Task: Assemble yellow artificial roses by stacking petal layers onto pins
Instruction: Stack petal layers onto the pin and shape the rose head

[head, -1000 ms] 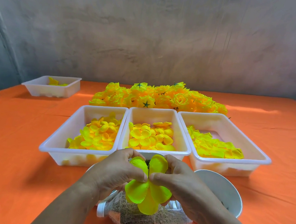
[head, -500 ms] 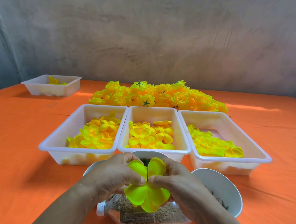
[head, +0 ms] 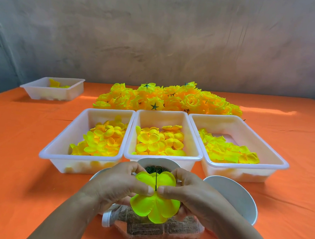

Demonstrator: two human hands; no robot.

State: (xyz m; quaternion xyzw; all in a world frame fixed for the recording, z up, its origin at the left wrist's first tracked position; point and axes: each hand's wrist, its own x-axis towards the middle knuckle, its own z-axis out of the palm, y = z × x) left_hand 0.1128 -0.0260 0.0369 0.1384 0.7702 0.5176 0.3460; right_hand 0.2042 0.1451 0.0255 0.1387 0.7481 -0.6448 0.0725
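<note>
A yellow petal layer (head: 155, 206) sits threaded on a thin dark pin (head: 156, 180) that stands upright through its centre. My left hand (head: 119, 187) and my right hand (head: 191, 193) pinch the layer from either side, thumbs meeting at the pin. Below them lies a clear plastic bottle (head: 146, 227) filled with brown sand. Three white trays hold loose yellow petals: left tray (head: 59, 150), middle tray (head: 162, 155), right tray (head: 272, 156).
A heap of finished yellow roses (head: 169, 99) lies behind the trays. White bowls stand near my hands, one at the right (head: 240, 200) and one behind (head: 157, 162) holding dark pieces. A fourth tray (head: 44, 92) sits far left on the orange cloth (head: 287, 182).
The petal layer has slid lower on the pin, so more of the pin shows above it. Both hands stay pinched at its centre.
</note>
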